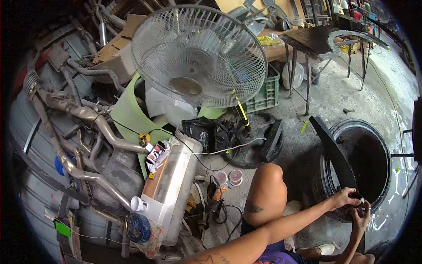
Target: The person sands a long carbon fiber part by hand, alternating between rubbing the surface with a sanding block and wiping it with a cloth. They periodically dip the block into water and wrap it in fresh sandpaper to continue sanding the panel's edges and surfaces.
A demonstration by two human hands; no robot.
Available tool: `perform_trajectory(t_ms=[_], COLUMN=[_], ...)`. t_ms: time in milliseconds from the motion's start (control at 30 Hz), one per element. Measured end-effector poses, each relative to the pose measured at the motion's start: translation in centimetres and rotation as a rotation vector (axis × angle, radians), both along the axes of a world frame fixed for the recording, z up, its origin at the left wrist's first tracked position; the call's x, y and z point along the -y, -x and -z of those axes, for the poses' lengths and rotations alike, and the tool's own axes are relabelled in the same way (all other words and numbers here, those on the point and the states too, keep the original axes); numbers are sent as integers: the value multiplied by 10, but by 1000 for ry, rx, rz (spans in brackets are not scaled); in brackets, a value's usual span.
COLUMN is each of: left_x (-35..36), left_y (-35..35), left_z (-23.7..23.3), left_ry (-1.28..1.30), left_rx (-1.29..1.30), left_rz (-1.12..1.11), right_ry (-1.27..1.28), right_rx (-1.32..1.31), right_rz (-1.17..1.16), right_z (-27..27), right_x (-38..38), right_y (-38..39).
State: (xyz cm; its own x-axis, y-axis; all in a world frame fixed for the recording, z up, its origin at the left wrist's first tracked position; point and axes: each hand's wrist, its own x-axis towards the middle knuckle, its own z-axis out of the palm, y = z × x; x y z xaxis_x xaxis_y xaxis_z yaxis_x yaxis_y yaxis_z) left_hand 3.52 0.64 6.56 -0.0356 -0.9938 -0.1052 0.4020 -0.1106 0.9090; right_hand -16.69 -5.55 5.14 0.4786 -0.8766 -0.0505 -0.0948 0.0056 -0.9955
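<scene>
A long, flat black strip (335, 152), broad and blade-like, slants across the mouth of a black round tub (381, 132). My left hand (345, 199) is closed on the strip's near part, with the thumb and fingers pinched together. Just below, my right hand (360, 213) curls its fingers round the same dark piece, close against the left. A small pale spot shows between the fingertips; what it is I cannot make out. Both hands are above the tub's near rim, and the strip's lower end is partly hidden by them.
A large pedestal fan (198, 57) stands ahead on a round base. Bent metal exhaust pipes (105, 127) are heaped at left. A silver muffler (176, 189) carries a white cup (138, 204) and phone. An orange-black power tool (216, 191) with a cord lies near my knee. A metal stand (307, 48) is behind.
</scene>
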Motion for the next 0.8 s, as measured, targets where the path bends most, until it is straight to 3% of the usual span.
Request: perform_trajectory(t_ms=[100, 200, 300, 333, 367, 400, 467, 533, 600, 800], left_x=[-2, -5, -16, -20, -26, -31, -18, -6, -5, -16], left_y=[11, 15, 17, 15, 15, 13, 28, 43, 47, 30], left_z=[15, 33, 30, 28, 27, 23, 58, 92, 98, 67], left_ry=[105, 138, -29, -29, -55, -80, -4, 247, 186, 71], left_rx=[25, 75, -300, -303, -293, -283, -284, -78, -71, -109], left_rz=[-35, -81, -117, -118, -60, -2, -32, -206, -190, 5], right_ry=[60, 95, 2, -101, 112, 111, -6, -65, -148, -23], right_rx=[-23, -78, -95, -61, -80, -84, 37, 51, 88, 7], right_rz=[-7, 16, 115, 158, 126, 123, 163, 150, 173, 192], right_z=[29, 11, -19, -21, -2, -3, -6, -4, -7, 37], right_x=[4, -14, -34, -36, -35, -36, -36, -36, -42, -32], right_y=[9, -3, -12, -14, -7, -7, -7, -3, -5, 18])
